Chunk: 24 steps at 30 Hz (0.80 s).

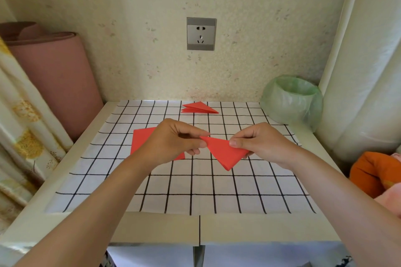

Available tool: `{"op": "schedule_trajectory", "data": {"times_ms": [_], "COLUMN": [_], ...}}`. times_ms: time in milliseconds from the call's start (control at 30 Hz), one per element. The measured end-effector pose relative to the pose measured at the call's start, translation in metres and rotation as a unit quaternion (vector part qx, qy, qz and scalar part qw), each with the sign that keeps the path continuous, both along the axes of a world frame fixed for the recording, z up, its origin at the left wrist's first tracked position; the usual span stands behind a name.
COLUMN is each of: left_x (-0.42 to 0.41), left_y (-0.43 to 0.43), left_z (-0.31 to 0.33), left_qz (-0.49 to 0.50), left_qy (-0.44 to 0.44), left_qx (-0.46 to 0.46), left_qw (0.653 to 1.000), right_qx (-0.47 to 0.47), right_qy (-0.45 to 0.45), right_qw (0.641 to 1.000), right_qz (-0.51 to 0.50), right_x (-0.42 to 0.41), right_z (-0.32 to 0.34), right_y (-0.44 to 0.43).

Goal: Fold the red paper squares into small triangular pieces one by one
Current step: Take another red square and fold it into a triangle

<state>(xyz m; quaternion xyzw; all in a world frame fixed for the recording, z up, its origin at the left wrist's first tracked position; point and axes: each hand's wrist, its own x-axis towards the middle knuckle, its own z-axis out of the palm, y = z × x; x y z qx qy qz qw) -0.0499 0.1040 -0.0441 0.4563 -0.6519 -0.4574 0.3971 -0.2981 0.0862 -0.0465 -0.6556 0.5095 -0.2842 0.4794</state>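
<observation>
I hold a red paper triangle [224,151] in the air above the checked mat, its point hanging downward. My left hand [173,143] pinches its left corner between thumb and fingers. My right hand [260,143] pinches its right edge. Flat red paper squares [142,140] lie stacked on the mat under my left hand, partly hidden by it. Folded red triangles [198,108] rest in a small pile at the far side of the mat, near the wall.
A black-and-white checked mat [178,188] covers the white table [152,227]. A bin with a green bag [291,102] stands at the back right. A pink roll [56,78] leans at the left. Orange cloth [373,171] lies at the right edge.
</observation>
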Motion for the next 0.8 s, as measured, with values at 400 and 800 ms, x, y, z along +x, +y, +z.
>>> {"op": "schedule_trajectory", "data": {"times_ms": [400,800], "left_x": [0.007,-0.012], "left_y": [-0.006,-0.016], "left_z": [-0.024,-0.053], "left_qz": [-0.020,0.008], "left_qy": [-0.132,-0.331], "left_qx": [0.062,0.002], "left_qw": [0.989,0.944], "right_qx": [0.015,-0.075], "right_qy": [0.116,0.312], "right_qw": [0.992,0.946], "right_qz": [0.055,0.055], "right_x": [0.010,0.026], "right_z": [-0.023,-0.046], "right_y": [-0.010,-0.021]}}
